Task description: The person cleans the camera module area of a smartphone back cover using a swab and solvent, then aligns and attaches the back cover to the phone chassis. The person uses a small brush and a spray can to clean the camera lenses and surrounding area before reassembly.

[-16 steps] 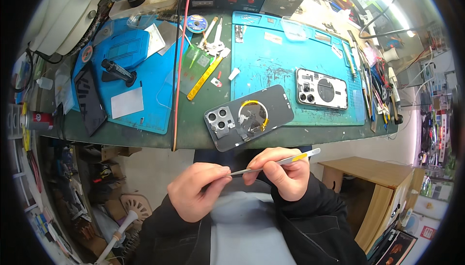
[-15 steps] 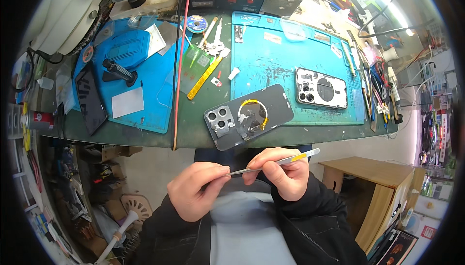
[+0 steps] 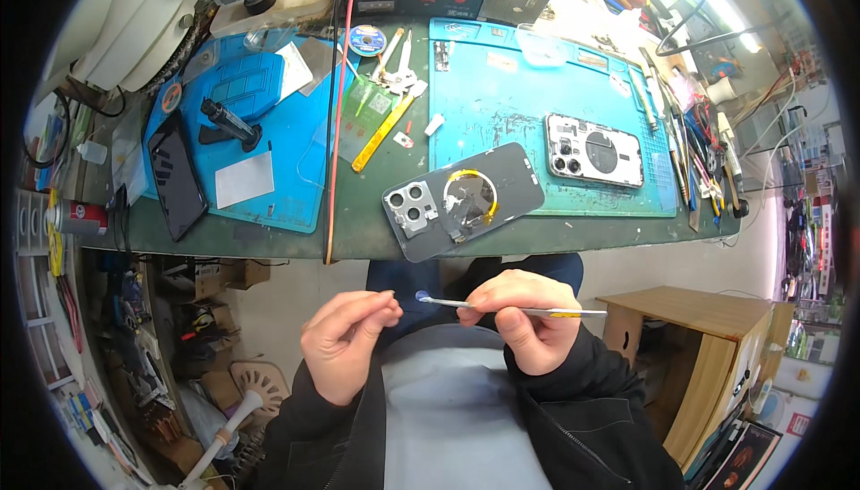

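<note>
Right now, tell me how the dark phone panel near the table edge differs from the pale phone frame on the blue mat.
The dark phone panel looks larger than the pale phone frame. The panel slants, its right end farther from the person, while the frame lies closer to level. The panel straddles the edge of the blue mat; the frame lies wholly on it. Both have camera openings toward the left.

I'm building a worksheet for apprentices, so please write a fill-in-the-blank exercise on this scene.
1. The right hand holds a slim tool, its tip pointing towards the ____ hand.
2. The dark panel has a ring that is partly white, partly ____.
3. In this view, the white frame lies to the ____ of the panel.
Answers: left; yellow; right.
</note>
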The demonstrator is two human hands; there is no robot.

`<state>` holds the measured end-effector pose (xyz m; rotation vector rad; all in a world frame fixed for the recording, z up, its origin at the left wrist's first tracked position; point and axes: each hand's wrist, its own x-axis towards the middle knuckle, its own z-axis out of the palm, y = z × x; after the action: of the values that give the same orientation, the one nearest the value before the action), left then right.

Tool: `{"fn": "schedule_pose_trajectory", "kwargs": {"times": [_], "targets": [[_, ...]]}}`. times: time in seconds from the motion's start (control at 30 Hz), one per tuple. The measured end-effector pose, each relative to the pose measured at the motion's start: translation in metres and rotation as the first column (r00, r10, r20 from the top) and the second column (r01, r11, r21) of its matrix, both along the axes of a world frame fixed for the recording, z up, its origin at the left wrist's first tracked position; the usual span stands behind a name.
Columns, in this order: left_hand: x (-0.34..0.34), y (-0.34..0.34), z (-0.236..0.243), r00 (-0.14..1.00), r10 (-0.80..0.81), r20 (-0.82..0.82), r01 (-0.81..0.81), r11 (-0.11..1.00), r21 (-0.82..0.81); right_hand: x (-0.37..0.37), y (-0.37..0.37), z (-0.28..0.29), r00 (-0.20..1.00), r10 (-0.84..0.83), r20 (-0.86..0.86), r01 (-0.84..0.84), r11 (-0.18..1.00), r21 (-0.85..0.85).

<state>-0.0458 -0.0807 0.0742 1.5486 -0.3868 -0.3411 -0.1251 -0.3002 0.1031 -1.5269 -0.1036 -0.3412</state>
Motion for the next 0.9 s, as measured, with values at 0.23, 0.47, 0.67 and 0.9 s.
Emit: {"fn": "schedule_pose_trajectory", "kwargs": {"times": [0.23, 0.47, 0.67, 0.9], "targets": [[0.012, 0.035, -0.023, 0.966, -0.130, 0.223, 0.042, 0.932, 0.360, 0.003, -0.001, -0.007, 0.999, -0.028, -0.030, 0.028, 1.000, 0.005], [0.008, 0.006, 0.003, 0.987, -0.089, -0.133, 0.074, 0.991, -0.114, 0.009, 0.010, 0.000, 0.992, 0.020, -0.127, -0.007, 0.994, 0.105], [0.017, -0.003, 0.009, 0.912, -0.270, -0.309, 0.182, 0.941, -0.284, 0.012, 0.009, -0.002, 0.997, 0.070, -0.028, -0.071, 0.996, -0.051], [0.013, 0.007, 0.007, 0.891, -0.320, -0.322, 0.217, 0.923, -0.318, 0.013, 0.014, -0.002, 0.985, 0.127, -0.119, -0.137, 0.987, -0.080]]}}
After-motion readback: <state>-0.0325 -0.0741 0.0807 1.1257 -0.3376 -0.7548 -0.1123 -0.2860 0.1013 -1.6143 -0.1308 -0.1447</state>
